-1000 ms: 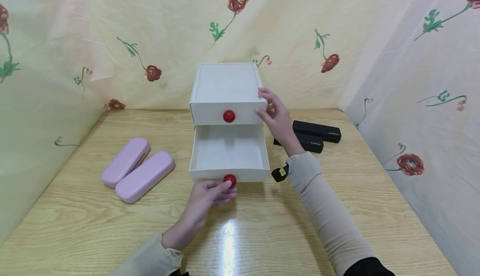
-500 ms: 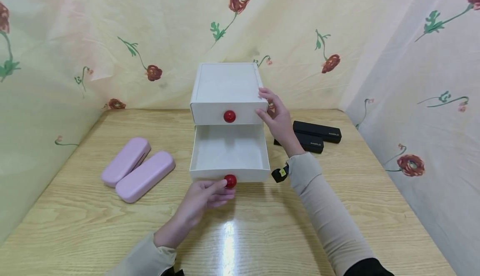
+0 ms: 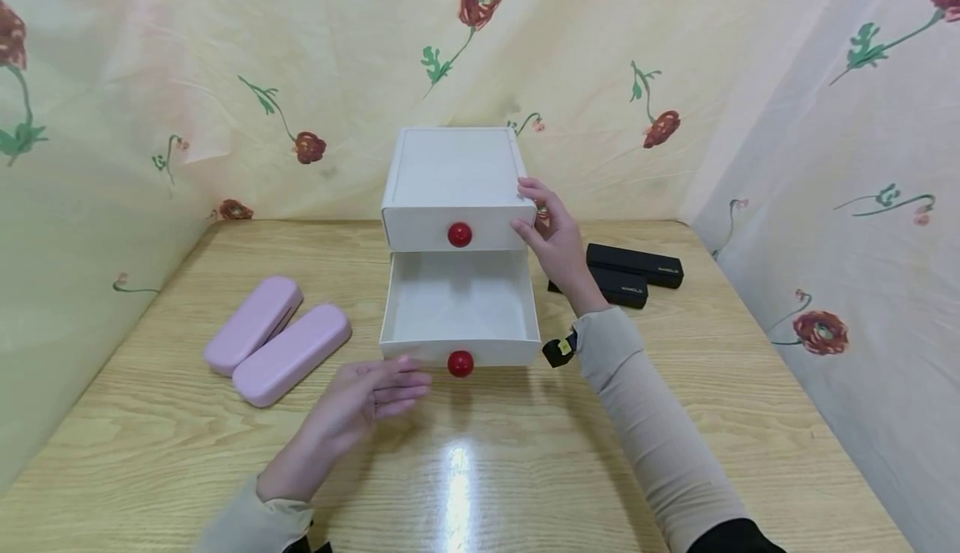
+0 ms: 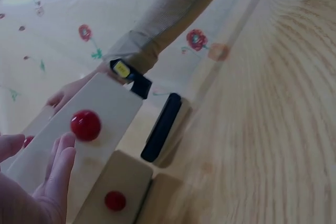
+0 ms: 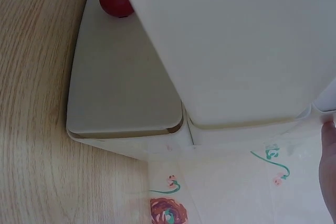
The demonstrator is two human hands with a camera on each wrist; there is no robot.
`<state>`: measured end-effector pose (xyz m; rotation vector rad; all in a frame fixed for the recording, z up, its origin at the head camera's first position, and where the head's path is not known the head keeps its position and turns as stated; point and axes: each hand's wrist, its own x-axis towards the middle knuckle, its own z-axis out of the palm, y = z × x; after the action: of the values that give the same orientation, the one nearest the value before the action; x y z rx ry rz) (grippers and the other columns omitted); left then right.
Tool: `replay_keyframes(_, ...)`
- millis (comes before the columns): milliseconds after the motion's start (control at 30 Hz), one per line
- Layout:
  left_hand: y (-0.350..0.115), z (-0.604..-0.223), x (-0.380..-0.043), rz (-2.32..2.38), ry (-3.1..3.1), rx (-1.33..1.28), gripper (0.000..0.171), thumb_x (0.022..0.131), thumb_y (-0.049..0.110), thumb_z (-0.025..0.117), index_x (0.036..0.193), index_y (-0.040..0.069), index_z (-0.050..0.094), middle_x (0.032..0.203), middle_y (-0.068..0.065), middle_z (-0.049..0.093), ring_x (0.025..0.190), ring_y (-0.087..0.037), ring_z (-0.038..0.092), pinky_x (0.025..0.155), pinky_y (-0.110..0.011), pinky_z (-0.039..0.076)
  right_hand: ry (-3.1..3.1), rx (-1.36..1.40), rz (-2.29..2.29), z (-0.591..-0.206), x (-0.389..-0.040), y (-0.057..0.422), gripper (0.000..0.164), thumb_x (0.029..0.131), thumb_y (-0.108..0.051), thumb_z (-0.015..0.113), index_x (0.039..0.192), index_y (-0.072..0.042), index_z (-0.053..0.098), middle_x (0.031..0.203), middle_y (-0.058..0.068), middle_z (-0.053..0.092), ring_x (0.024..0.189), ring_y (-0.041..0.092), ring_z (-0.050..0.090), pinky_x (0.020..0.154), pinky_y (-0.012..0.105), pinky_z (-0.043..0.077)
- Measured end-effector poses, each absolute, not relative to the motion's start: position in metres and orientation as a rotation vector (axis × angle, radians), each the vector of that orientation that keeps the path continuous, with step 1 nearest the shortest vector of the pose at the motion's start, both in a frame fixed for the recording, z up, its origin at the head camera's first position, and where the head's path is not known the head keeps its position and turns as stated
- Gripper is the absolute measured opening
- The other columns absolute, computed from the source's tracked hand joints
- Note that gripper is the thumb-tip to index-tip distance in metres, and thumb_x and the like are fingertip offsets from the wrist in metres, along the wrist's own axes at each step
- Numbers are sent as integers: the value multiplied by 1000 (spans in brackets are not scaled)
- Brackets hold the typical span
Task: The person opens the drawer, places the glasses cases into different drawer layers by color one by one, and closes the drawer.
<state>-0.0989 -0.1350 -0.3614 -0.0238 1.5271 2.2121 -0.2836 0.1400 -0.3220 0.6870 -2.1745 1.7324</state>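
Observation:
A white drawer unit (image 3: pixel 457 165) with red knobs stands at the back of the table. Its drawer (image 3: pixel 502 354) below the top one is pulled far out, and the inside is bare. My left hand (image 3: pixel 348 407) is just left of that drawer's red knob (image 3: pixel 461 364), fingers extended and holding nothing; in the left wrist view the fingertips overlap the knob's edge (image 4: pixel 85 125). My right hand (image 3: pixel 558 244) holds the unit's upper right front corner, thumb at the front and fingers over the top edge. A lower drawer (image 4: pixel 131 177) is closed.
Two lilac oblong cases (image 3: pixel 291 354) lie left of the unit, one leaning on the other. Black oblong boxes (image 3: pixel 633 263) lie to the right, beyond my right forearm. A flower-printed cloth (image 3: pixel 360 61) hangs behind and at both sides of the wooden table (image 3: pixel 540 470).
My left hand has let go of the pulled-out drawer's red knob and drawn back to the left, its fingers straightening. The drawer and my right hand have stayed in place.

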Motion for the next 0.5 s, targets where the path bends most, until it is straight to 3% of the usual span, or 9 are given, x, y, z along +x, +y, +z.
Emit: replay_keyframes(500, -195, -346, -102, 2255, 1457, -27, 28, 104, 20, 45, 101, 13, 71, 98, -2, 76, 95, -13, 72, 86, -24, 56, -2172, 688, 1737, -321, -281, 139, 44, 93, -9, 64, 135, -5, 50, 151, 1, 42, 117, 12, 46, 110, 47, 41)
